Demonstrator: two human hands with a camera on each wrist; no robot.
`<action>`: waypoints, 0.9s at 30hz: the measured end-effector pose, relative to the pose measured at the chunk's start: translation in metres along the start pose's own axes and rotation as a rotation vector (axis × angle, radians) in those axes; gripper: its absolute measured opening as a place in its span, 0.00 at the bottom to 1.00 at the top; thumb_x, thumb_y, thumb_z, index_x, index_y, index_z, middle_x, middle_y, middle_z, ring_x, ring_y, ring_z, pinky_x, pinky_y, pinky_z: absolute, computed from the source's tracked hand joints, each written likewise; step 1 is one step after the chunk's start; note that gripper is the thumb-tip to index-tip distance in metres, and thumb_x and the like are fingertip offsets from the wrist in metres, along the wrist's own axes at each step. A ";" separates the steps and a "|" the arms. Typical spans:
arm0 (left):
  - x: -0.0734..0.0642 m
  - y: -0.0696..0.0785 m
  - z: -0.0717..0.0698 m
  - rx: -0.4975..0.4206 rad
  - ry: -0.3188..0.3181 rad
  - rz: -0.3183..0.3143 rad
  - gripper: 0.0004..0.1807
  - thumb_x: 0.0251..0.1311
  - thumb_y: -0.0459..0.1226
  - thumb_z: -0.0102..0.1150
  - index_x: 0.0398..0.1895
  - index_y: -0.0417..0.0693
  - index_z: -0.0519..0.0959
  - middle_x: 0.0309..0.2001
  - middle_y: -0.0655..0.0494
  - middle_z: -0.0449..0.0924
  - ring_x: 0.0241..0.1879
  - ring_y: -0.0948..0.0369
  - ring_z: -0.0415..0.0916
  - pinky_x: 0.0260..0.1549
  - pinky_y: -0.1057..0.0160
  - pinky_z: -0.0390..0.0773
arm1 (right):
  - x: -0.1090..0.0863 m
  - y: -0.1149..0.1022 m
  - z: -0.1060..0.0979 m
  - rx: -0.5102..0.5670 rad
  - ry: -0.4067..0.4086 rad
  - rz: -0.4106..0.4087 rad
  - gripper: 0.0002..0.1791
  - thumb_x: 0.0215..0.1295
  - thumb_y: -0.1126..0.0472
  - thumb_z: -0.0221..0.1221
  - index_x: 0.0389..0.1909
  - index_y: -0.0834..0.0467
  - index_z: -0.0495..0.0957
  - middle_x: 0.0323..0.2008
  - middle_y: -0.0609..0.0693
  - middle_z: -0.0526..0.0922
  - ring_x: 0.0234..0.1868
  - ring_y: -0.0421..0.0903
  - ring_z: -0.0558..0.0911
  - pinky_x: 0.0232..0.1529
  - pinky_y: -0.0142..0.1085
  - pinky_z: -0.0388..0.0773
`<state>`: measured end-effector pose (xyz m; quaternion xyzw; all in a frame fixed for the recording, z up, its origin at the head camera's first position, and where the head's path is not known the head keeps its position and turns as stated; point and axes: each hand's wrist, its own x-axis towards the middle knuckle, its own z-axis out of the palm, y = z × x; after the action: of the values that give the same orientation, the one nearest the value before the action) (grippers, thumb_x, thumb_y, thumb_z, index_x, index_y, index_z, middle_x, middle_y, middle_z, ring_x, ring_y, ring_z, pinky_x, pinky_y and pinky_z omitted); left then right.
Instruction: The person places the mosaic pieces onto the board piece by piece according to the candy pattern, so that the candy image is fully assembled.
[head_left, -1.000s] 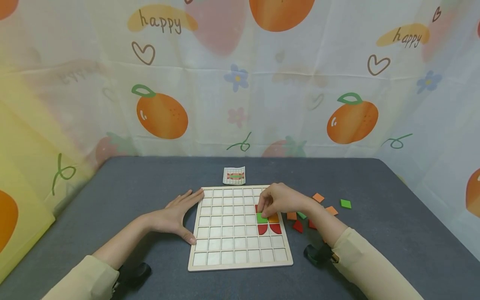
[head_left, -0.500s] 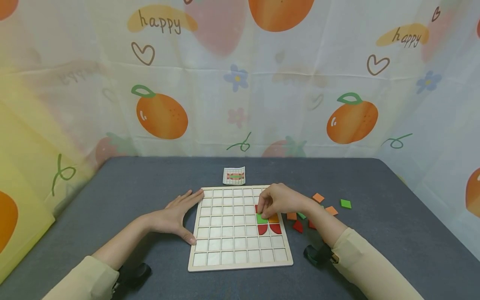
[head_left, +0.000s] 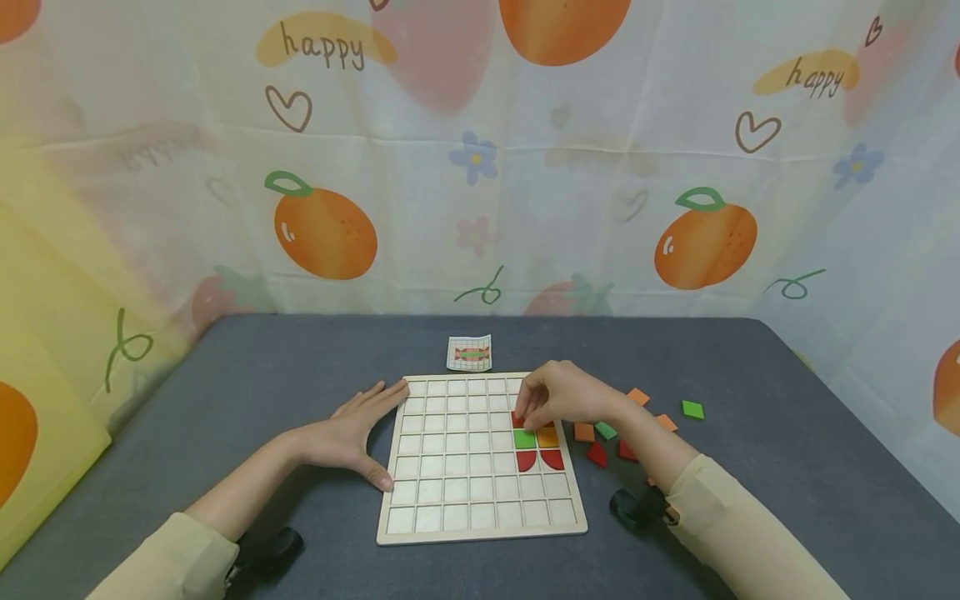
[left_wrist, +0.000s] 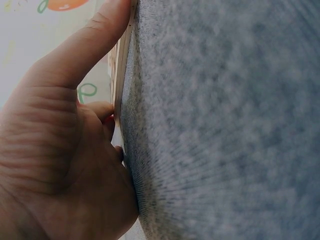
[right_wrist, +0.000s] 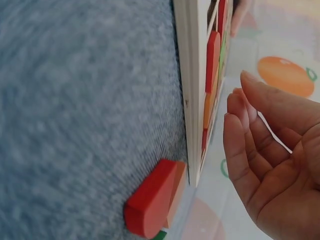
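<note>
A pale wooden grid board point(head_left: 442, 492) lies on the table. My left hand point(head_left: 337, 437) rests along its left edge, fingers spread, thumb low and fingertips at the upper corner. Over the board's right side hovers my right hand point(head_left: 566, 396), fingers loosely bent; the right wrist view shows nothing between thumb and fingertips. Just below those fingertips a green square tile point(head_left: 524, 439) sits in a cell beside an orange tile point(head_left: 547, 437). Two red rounded-corner tiles point(head_left: 527, 460) fill the cells nearer me. A red tile point(head_left: 517, 419) above the green one is partly hidden by my hand.
Loose orange tiles point(head_left: 583, 432), red tiles point(head_left: 597, 454) and green tiles point(head_left: 605, 431) lie right of the board, some under my right forearm. Another green tile point(head_left: 692, 409) lies farther right. A small printed pattern card point(head_left: 469, 353) lies behind the board. A fruit-print curtain point(head_left: 480, 208) hangs behind.
My right hand has lifted slightly off the green tile, so more of that tile and the red one above it shows. The left hand stays put.
</note>
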<state>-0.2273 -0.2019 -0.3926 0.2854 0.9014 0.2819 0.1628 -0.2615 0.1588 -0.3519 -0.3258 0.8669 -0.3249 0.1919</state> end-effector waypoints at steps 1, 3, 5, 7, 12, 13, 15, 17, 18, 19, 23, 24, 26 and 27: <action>0.000 0.000 0.000 0.001 0.000 -0.001 0.70 0.39 0.56 0.78 0.80 0.44 0.44 0.82 0.45 0.36 0.79 0.36 0.30 0.69 0.26 0.36 | -0.001 0.000 -0.001 -0.004 0.005 0.005 0.05 0.57 0.63 0.69 0.35 0.55 0.85 0.31 0.47 0.88 0.33 0.40 0.84 0.36 0.35 0.83; 0.000 0.000 0.000 0.001 0.001 -0.001 0.70 0.38 0.56 0.78 0.80 0.44 0.43 0.82 0.46 0.36 0.79 0.36 0.30 0.69 0.26 0.36 | -0.002 0.000 -0.002 -0.011 0.015 0.019 0.05 0.58 0.63 0.69 0.35 0.55 0.85 0.31 0.47 0.88 0.33 0.40 0.85 0.37 0.35 0.82; 0.000 0.000 0.000 0.000 0.002 -0.001 0.70 0.38 0.56 0.78 0.80 0.44 0.43 0.82 0.46 0.36 0.79 0.36 0.30 0.69 0.26 0.36 | -0.003 0.001 -0.004 -0.018 0.027 0.030 0.05 0.58 0.63 0.69 0.35 0.55 0.85 0.31 0.46 0.88 0.32 0.40 0.85 0.37 0.35 0.82; 0.001 -0.001 0.000 -0.001 0.002 0.001 0.71 0.38 0.56 0.79 0.80 0.44 0.43 0.82 0.46 0.36 0.79 0.36 0.30 0.69 0.25 0.36 | -0.004 0.001 -0.007 -0.020 0.035 0.035 0.05 0.57 0.63 0.69 0.34 0.55 0.85 0.31 0.46 0.89 0.32 0.41 0.86 0.38 0.35 0.83; 0.001 -0.001 0.000 0.001 -0.001 0.005 0.70 0.39 0.55 0.78 0.80 0.44 0.43 0.82 0.45 0.36 0.79 0.36 0.30 0.69 0.25 0.36 | -0.009 0.005 -0.015 -0.018 0.040 0.042 0.06 0.58 0.63 0.69 0.37 0.56 0.85 0.34 0.48 0.89 0.34 0.41 0.86 0.39 0.35 0.83; 0.001 -0.001 0.000 0.001 -0.001 0.004 0.70 0.39 0.55 0.78 0.80 0.44 0.43 0.82 0.45 0.36 0.79 0.36 0.30 0.69 0.25 0.36 | -0.010 0.006 -0.016 -0.018 0.040 0.044 0.06 0.59 0.63 0.68 0.38 0.56 0.85 0.35 0.48 0.89 0.35 0.41 0.86 0.40 0.35 0.83; 0.001 -0.001 0.000 0.001 0.000 0.001 0.70 0.39 0.55 0.78 0.80 0.44 0.43 0.82 0.45 0.36 0.79 0.36 0.30 0.69 0.25 0.36 | -0.013 0.008 -0.020 -0.016 0.040 0.051 0.07 0.59 0.63 0.68 0.39 0.57 0.85 0.36 0.49 0.89 0.36 0.40 0.86 0.41 0.34 0.83; 0.000 -0.001 0.000 0.000 0.001 -0.003 0.70 0.38 0.56 0.78 0.80 0.44 0.43 0.82 0.45 0.36 0.79 0.36 0.30 0.69 0.25 0.36 | -0.017 0.010 -0.025 -0.012 0.041 0.060 0.08 0.60 0.62 0.68 0.40 0.57 0.85 0.37 0.49 0.89 0.36 0.40 0.86 0.42 0.35 0.83; 0.000 0.000 0.000 -0.001 0.002 -0.005 0.70 0.38 0.56 0.78 0.80 0.44 0.44 0.82 0.45 0.36 0.79 0.36 0.30 0.69 0.25 0.36 | -0.019 0.012 -0.027 -0.009 0.042 0.062 0.09 0.60 0.62 0.67 0.41 0.58 0.85 0.38 0.50 0.89 0.37 0.40 0.86 0.42 0.35 0.83; 0.000 0.000 0.001 0.000 0.002 -0.007 0.71 0.38 0.56 0.79 0.80 0.44 0.44 0.82 0.45 0.36 0.79 0.36 0.30 0.69 0.26 0.36 | -0.021 0.013 -0.029 -0.004 0.047 0.068 0.09 0.60 0.62 0.68 0.41 0.58 0.85 0.38 0.50 0.89 0.37 0.40 0.86 0.42 0.35 0.83; 0.000 0.001 0.001 -0.002 0.003 -0.012 0.71 0.38 0.56 0.79 0.80 0.44 0.44 0.82 0.45 0.36 0.79 0.36 0.30 0.69 0.25 0.36 | -0.029 0.021 -0.038 0.006 0.064 0.080 0.11 0.59 0.62 0.68 0.44 0.59 0.85 0.39 0.52 0.89 0.39 0.41 0.86 0.43 0.35 0.83; 0.000 0.001 0.001 -0.003 0.003 -0.012 0.71 0.38 0.56 0.79 0.80 0.44 0.44 0.82 0.45 0.36 0.79 0.36 0.30 0.69 0.25 0.36 | -0.032 0.024 -0.041 0.006 0.068 0.080 0.12 0.59 0.62 0.68 0.44 0.59 0.84 0.40 0.53 0.89 0.39 0.41 0.86 0.43 0.36 0.83; 0.000 0.001 0.001 -0.003 0.004 -0.011 0.71 0.38 0.56 0.79 0.80 0.44 0.43 0.82 0.45 0.36 0.79 0.36 0.30 0.69 0.25 0.35 | -0.036 0.028 -0.045 0.008 0.077 0.085 0.13 0.60 0.61 0.68 0.46 0.60 0.84 0.42 0.55 0.88 0.40 0.42 0.87 0.44 0.37 0.84; 0.000 0.001 0.001 -0.003 0.003 -0.010 0.71 0.38 0.56 0.79 0.80 0.44 0.43 0.82 0.45 0.36 0.79 0.36 0.30 0.69 0.26 0.35 | -0.039 0.029 -0.048 0.011 0.082 0.092 0.14 0.60 0.61 0.68 0.46 0.60 0.84 0.43 0.56 0.88 0.41 0.42 0.87 0.45 0.38 0.84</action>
<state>-0.2267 -0.2010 -0.3926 0.2800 0.9028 0.2828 0.1631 -0.2725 0.2234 -0.3334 -0.2709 0.8862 -0.3336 0.1729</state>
